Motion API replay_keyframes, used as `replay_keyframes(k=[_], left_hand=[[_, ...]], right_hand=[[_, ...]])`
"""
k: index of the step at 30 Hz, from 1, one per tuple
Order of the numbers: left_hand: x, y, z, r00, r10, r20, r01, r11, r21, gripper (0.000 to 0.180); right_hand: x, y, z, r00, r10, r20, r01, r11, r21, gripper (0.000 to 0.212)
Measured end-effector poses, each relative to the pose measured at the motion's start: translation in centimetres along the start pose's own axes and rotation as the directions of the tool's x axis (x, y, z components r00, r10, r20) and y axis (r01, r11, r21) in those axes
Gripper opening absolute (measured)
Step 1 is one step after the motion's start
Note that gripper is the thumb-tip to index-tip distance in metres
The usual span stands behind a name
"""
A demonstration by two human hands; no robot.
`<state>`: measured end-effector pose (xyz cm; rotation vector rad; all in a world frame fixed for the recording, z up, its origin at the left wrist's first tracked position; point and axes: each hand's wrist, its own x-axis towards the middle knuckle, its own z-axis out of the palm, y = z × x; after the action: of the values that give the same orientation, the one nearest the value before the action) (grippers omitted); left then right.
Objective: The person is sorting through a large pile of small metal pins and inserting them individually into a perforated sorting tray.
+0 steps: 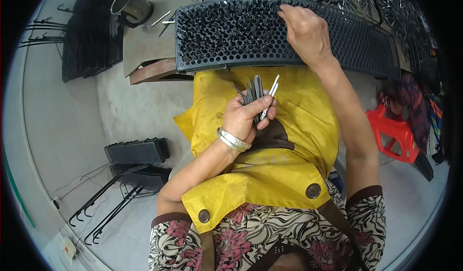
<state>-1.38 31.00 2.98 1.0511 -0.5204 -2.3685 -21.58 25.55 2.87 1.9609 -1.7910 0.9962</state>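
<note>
My left hand [239,118], with a silver bangle on its wrist, is closed round a bundle of thin flat metal strips [257,89] above my yellow apron. One or two brighter strips [271,96] stick out apart from the bundle, under the thumb. My right hand [308,34] is over the black perforated rack [352,47], its thumb and fingertips pinched together at the holes. Anything between those fingertips is too small to make out. Many dark upright pieces [217,32] fill the rack's left part; to the right of my hand the holes show bare.
Loose metal strips [354,1] are heaped on the table behind the rack. A metal mug [131,7] stands at the table's far left. More black racks [137,153] with hooked rods are on the floor at left. A red plastic stool [395,133] stands at right.
</note>
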Motion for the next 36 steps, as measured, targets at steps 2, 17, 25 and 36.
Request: replay_keyframes(k=[2,17,25,36], left_hand=[[0.0,0.0,0.1,1.000,-0.003,-0.006,0.003,1.000,-0.014,0.014],[-0.2,0.7,0.8,0.999,0.009,0.046,-0.006,0.999,-0.047,0.014],[-0.3,0.9,0.6,0.983,-0.021,0.180,0.014,0.999,0.037,0.012],[-0.3,0.9,0.2,0.976,-0.085,0.203,0.077,0.996,0.048,0.022]], right_hand=[[0.4,0.4,0.0,0.993,0.005,0.114,-0.002,1.000,-0.022,0.010],[-4.1,-4.7,-5.7,0.600,0.186,0.778,-0.783,0.335,0.524,0.013],[-3.7,-5.3,-5.6,0.617,0.205,0.759,-0.783,0.248,0.570,0.018],[-5.2,-5.4,-5.8,0.584,0.286,0.759,-0.785,-0.040,0.619,0.019]])
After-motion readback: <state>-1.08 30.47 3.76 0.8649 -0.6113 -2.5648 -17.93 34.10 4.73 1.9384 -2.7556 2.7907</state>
